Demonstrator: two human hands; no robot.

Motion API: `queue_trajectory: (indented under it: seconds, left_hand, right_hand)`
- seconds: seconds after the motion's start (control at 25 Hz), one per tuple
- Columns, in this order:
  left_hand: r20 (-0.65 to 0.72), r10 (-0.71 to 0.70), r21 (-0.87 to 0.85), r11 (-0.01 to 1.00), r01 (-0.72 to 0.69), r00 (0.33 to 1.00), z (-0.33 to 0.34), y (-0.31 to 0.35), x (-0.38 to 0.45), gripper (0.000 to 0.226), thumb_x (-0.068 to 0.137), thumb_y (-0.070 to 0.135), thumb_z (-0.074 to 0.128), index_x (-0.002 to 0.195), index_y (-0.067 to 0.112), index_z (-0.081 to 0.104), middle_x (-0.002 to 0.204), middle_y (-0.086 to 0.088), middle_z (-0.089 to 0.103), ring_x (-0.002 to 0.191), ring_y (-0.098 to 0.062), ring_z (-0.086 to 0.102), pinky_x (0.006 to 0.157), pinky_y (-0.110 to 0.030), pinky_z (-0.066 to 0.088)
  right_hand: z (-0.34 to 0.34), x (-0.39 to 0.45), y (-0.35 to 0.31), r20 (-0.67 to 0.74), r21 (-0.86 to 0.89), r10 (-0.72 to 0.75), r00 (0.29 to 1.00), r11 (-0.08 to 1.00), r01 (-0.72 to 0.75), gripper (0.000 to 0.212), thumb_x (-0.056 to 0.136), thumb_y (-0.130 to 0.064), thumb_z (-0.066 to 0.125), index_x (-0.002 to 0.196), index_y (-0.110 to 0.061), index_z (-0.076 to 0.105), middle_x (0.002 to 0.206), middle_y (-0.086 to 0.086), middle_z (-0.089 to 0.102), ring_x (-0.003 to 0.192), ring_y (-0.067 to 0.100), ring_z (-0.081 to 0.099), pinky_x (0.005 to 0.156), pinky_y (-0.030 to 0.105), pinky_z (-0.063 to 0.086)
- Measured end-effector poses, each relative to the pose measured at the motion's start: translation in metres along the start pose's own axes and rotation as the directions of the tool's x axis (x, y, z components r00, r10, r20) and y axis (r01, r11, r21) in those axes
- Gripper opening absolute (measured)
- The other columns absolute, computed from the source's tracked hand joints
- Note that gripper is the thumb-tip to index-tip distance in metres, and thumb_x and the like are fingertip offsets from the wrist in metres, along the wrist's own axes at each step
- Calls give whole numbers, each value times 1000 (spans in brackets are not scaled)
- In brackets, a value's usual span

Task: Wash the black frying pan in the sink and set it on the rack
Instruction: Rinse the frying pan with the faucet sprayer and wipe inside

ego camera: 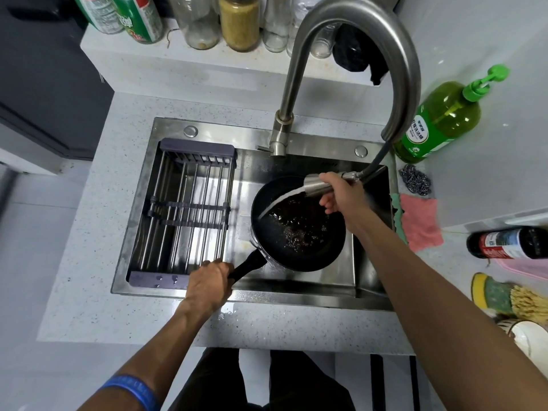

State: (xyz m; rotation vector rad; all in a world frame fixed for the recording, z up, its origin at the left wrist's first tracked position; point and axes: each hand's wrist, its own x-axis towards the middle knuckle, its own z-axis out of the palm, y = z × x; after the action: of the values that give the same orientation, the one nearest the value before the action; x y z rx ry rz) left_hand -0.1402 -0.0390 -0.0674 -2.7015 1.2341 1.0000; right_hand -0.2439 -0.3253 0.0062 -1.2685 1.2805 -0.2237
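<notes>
The black frying pan (298, 225) sits inside the sink (311, 280), right of the rack (189, 209) that spans the sink's left half. The left hand (207, 284) grips the pan's handle (247, 266), while the right hand (341, 195) holds the pull-out sprayer head (321, 183), its stream landing in the pan

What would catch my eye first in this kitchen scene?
The black frying pan in the sink, with water streaming into it from the pull-out spray head held by the right hand. The left hand grips the pan's handle beside the empty rack.
</notes>
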Motion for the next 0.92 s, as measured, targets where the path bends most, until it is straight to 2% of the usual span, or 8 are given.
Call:
queue_trajectory:
  seconds: [0.2,0.32,0.44,0.56,0.68,0.8,0.92]
  left_hand:
    - [-7,21,17,1000,-21,1000,-2,3,-1,12,93,33,59,102,25,62,78,10,51,69,-10,52,63,-20,40]
    - [-3,21,22,1000,-21,1000,-3,4,-1,12,94,33,58,101,25,62,80,10,53,69,-9,52,63,-20,40]
    - [4,21,10,1000,-21,1000,-4,5,-1,12,93,33,59,101,25,63,79,9,55,69,-10,54,63,-20,41]
    - [24,17,13,1000,-17,1000,-7,6,-2,12,92,29,60,103,25,63,80,8,54,73,-12,55,69,-24,48]
    - [18,9,6,1000,-9,1000,-9,7,-2,13,92,29,61,104,25,63,79,9,53,72,-11,53,68,-22,45]
    - [19,8,3,1000,-8,1000,-9,7,-2,12,92,29,61,104,25,63,78,9,53,71,-10,53,66,-20,41]
    - [23,-7,-26,1000,8,1000,-8,6,-3,13,93,29,61,103,20,62,75,10,51,70,-10,54,66,-20,42]
  right_hand:
    - [-19,10,3,-108,-121,-100,989,989,87,20,80,-36,70,78,-17,67,64,9,63,59,16,58,56,31,46]
    - [-34,16,4,-134,-262,-137,981,960,99,25,76,-40,69,74,-16,69,63,9,66,56,16,60,58,33,46]
    - [-35,15,10,-77,-326,-121,990,941,89,26,79,-40,69,74,-14,69,56,6,63,47,13,57,51,29,43]
    - [-27,10,8,11,-259,-75,997,963,76,23,85,-33,68,80,-10,68,55,8,61,47,13,54,47,26,44]
    - [-29,16,0,-24,-216,-102,995,972,94,21,83,-32,69,79,-12,69,63,11,63,54,15,57,52,28,45]
    - [-41,17,2,-83,-335,-139,987,937,104,24,81,-35,68,70,-13,69,63,14,66,54,19,59,54,31,44]
    - [-41,11,9,-19,-406,-112,994,909,94,27,83,-35,67,69,-12,69,55,10,63,47,17,57,49,28,41]
